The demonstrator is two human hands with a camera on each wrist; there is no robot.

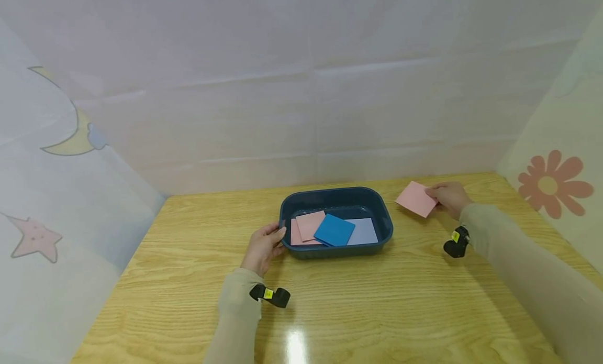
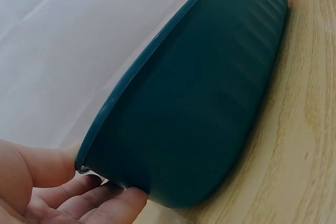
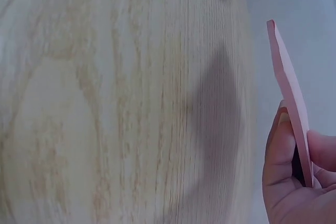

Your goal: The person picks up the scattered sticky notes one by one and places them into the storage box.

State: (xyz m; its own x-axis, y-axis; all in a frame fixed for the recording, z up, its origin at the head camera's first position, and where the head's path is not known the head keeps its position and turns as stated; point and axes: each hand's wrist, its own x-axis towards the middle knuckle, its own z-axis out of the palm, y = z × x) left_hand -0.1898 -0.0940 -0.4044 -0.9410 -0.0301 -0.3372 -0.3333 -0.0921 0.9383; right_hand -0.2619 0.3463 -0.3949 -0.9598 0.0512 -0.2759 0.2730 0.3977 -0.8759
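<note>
A dark blue plastic bin [image 1: 336, 252] stands on the table with paper squares lying inside. Among them are overlapping pink squares [image 1: 311, 225], a blue stack [image 1: 334, 230] and a pale lilac square [image 1: 363, 232]. At the bin's left end my left hand [image 1: 264, 247] grips the rim, thumb on top and fingers curled below against the wall [image 2: 178, 103]. To the right of the bin, my right hand [image 1: 449, 197] pinches a pink paper square [image 1: 416, 199] between thumb and fingers. Seen edge-on in the right wrist view, this pink paper square [image 3: 291, 87] is thin and held above the table.
The wooden table [image 1: 358, 306] meets a pale cloth backdrop [image 1: 301, 118] along its far edge. Printed cloth hangs on both sides, with a moon and star at left and a flower [image 1: 547, 185] at right. Small black cameras [image 1: 270, 295] sit on both wrists.
</note>
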